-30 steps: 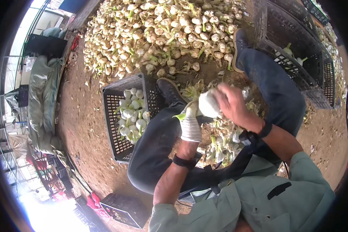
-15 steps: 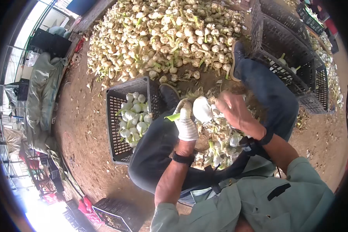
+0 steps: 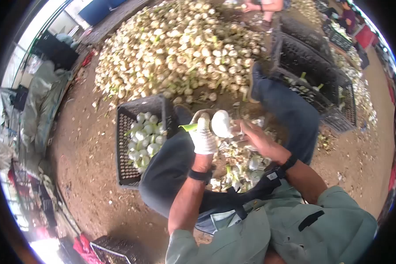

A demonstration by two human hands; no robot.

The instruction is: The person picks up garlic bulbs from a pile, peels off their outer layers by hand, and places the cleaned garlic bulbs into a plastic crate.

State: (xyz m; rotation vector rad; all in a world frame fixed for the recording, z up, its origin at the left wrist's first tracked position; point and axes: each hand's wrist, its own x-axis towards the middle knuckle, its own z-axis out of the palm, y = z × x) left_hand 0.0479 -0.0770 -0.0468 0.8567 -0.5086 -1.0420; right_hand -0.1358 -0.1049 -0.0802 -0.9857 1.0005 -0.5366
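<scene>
My left hand (image 3: pixel 203 134), in a white knit glove, grips a garlic bulb (image 3: pixel 221 123) by its stem. The bulb is white and smooth, and its green stem end sticks out to the left of the glove. My bare right hand (image 3: pixel 262 141) is just to the right of the bulb, fingers bent toward it; whether they touch it or pinch something small, I cannot make out. Below both hands, between my legs, lies a heap of peeled skins and garlic trimmings (image 3: pixel 235 169).
A black crate (image 3: pixel 126 176) of white garlic bulbs stands by my left leg. Ahead is a large pile of unpeeled garlic (image 3: pixel 171 53). Dark crates (image 3: pixel 310 57) stand beyond my right leg. Another person's arm (image 3: pixel 268 6) shows at the far side of the pile.
The view has shifted, bringing another person's arm in at the top. My left hand still holds the same bulb. My right fingers look straighter and remain beside it.
</scene>
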